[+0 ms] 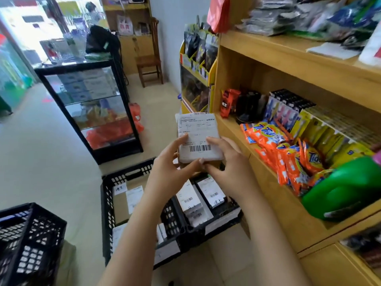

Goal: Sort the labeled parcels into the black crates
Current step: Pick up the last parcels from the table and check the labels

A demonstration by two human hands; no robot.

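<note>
Hands: left hand (171, 165) and right hand (226, 159) both grip one labeled parcel (195, 131) by its near end, barcode up, over two adjoining black crates, left crate (106, 203) and right crate (206, 228), each holding parcels, with a wooden shelf (268, 56) at right.

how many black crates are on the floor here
3. The bottom-left crate stands apart; the middle crate sits under the left forearm; the right crate is next to it, by the wooden shelves. The arms cover parts of these two, so more may be hidden.
</note>
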